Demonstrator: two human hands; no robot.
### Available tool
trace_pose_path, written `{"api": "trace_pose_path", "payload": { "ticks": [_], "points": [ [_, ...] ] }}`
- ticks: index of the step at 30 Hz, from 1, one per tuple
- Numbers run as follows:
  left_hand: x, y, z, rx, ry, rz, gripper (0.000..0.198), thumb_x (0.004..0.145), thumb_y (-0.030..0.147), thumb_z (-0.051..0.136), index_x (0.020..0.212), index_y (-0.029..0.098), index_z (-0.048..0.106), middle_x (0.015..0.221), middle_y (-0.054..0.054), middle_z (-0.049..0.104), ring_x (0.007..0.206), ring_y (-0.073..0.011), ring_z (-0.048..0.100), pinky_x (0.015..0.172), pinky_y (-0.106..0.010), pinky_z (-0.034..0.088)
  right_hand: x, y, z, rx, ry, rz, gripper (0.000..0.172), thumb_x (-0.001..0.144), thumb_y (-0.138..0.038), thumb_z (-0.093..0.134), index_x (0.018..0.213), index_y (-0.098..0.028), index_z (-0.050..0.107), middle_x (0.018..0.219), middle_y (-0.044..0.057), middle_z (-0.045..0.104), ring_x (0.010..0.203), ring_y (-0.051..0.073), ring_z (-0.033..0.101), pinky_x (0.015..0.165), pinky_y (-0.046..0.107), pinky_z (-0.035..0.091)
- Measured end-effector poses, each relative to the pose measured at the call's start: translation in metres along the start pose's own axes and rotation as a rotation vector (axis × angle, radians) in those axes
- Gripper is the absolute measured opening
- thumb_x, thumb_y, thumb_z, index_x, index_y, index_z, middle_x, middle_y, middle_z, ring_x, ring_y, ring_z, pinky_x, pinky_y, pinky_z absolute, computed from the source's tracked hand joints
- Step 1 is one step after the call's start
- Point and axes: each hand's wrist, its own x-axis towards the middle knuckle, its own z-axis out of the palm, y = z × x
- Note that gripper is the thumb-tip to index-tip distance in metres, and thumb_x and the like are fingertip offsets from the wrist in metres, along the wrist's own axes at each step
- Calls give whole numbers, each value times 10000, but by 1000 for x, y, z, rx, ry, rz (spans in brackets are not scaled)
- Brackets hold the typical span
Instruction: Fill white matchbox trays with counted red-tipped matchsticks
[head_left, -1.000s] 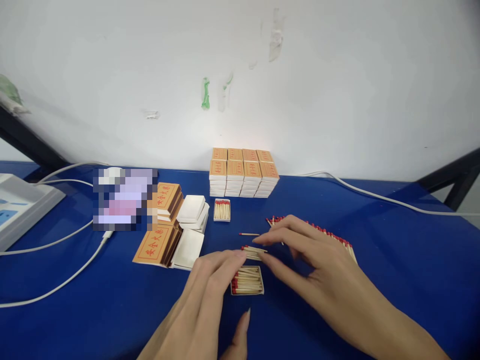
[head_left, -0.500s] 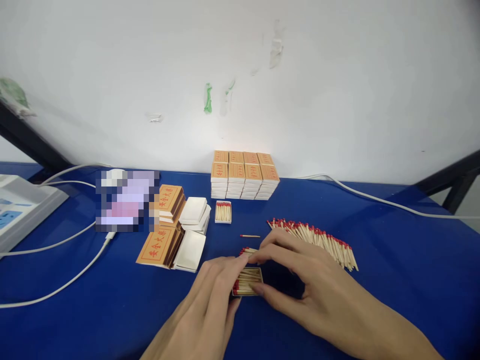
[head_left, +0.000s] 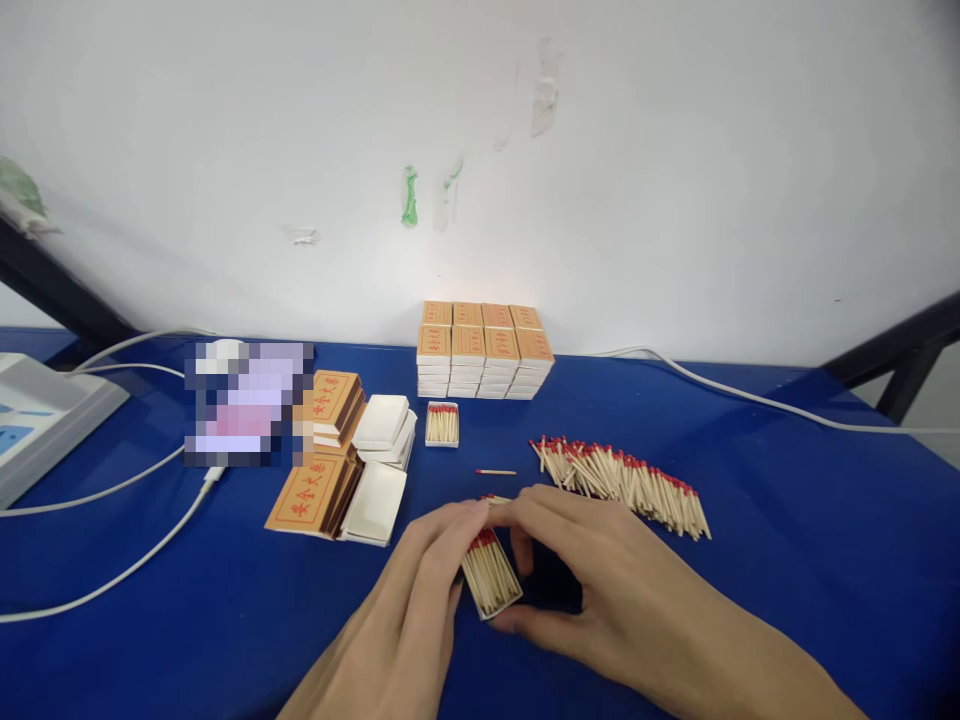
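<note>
Both my hands close round a small white matchbox tray [head_left: 491,577] full of red-tipped matches, now turned at an angle on the blue table [head_left: 787,560]. My left hand [head_left: 409,610] pinches the tray's left side and far end. My right hand [head_left: 600,590] grips its right side, thumb at the near corner. A few loose matches [head_left: 495,498] lie just beyond my fingertips, and a single match [head_left: 496,472] lies further back. A long heap of matches [head_left: 622,480] spreads to the right of my right hand.
A second filled tray [head_left: 442,423] sits in front of a stacked block of orange matchboxes [head_left: 484,350] by the wall. Orange sleeves [head_left: 311,495] and white empty trays [head_left: 375,500] lie at the left. White cables [head_left: 112,570] and a white device [head_left: 37,420] occupy the far left.
My hands came together onto the filled tray, took hold of it and turned it from square to slanted. My right hand drew back from the match heap.
</note>
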Motion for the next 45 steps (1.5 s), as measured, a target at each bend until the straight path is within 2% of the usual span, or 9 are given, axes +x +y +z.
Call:
{"api": "trace_pose_path", "payload": {
  "ticks": [9, 16, 19, 22, 27, 30, 33, 37, 45],
  "points": [
    [-1, 1, -1, 46, -12, -13, 694, 1169, 86, 447, 1773, 415, 358, 1677, -49, 621, 1520, -259, 657, 1155, -397, 646, -1, -4, -2, -16, 42, 45, 510, 815, -307, 975, 1255, -262, 720, 975, -15, 742, 878, 227, 697, 742, 353, 498],
    [-2, -4, 2, 32, -28, 29, 699, 1179, 167, 519, 1801, 395, 295, 1692, -71, 608, 1526, -289, 649, 1170, -449, 641, 0, -3, -5, 44, -66, 15, 232, 923, -151, 829, 1090, -256, 708, 929, -47, 717, 804, 161, 657, 730, 323, 487],
    [-2, -7, 4, 74, -33, 51, 768, 1134, 71, 460, 1808, 388, 272, 1697, -74, 600, 1541, -278, 635, 1192, -470, 623, -3, -5, -11, 80, -115, 10, 305, 926, -114, 782, 1168, -291, 725, 877, -71, 707, 775, 151, 659, 710, 317, 489],
    [-3, -10, 7, 138, -33, 100, 863, 1029, -18, 429, 1817, 291, 262, 1730, -132, 554, 1567, -292, 607, 1229, -483, 589, -7, -4, -16, 92, -54, 0, 500, 928, -98, 724, 1366, -338, 702, 874, -80, 717, 772, 149, 682, 734, 317, 517],
    [-2, -6, 11, 196, -62, 167, 928, 899, -37, 452, 1783, 213, 324, 1649, -133, 632, 1512, -282, 652, 1225, -446, 602, -3, 8, -14, 0, 239, 84, 177, 1104, -279, 630, 1206, -314, 770, 827, -46, 665, 745, 150, 676, 732, 324, 543],
    [-1, -1, 11, 209, -43, 183, 873, 924, -24, 465, 1755, 225, 368, 1486, -120, 722, 1365, -271, 735, 1152, -416, 649, 2, 14, -5, -167, 346, 80, 173, 1125, -294, 632, 1198, -281, 788, 964, 10, 686, 813, 175, 705, 711, 337, 550],
    [-1, 2, 8, 243, -73, 123, 851, 948, -3, 511, 1746, 253, 363, 1393, -113, 735, 1226, -278, 771, 1076, -424, 678, 7, 18, 5, -318, 370, 29, 232, 1147, -276, 599, 1285, -240, 782, 1125, 77, 701, 940, 223, 730, 718, 355, 568],
    [0, 0, 5, 307, -102, 152, 795, 980, 33, 561, 1730, 230, 383, 1338, -109, 735, 1167, -274, 777, 1062, -411, 673, 18, 21, 15, -439, 415, 36, 210, 1147, -241, 591, 1219, -207, 786, 1102, 91, 708, 936, 238, 716, 667, 342, 540],
    [3, 1, 2, 261, -94, 150, 706, 1040, 36, 553, 1704, 230, 414, 1249, -80, 744, 1087, -222, 783, 1013, -332, 670, 17, 28, 9, -375, 412, 33, 126, 1104, -188, 670, 1023, -230, 757, 1045, 48, 703, 922, 221, 700, 705, 348, 558]
  ]
}}
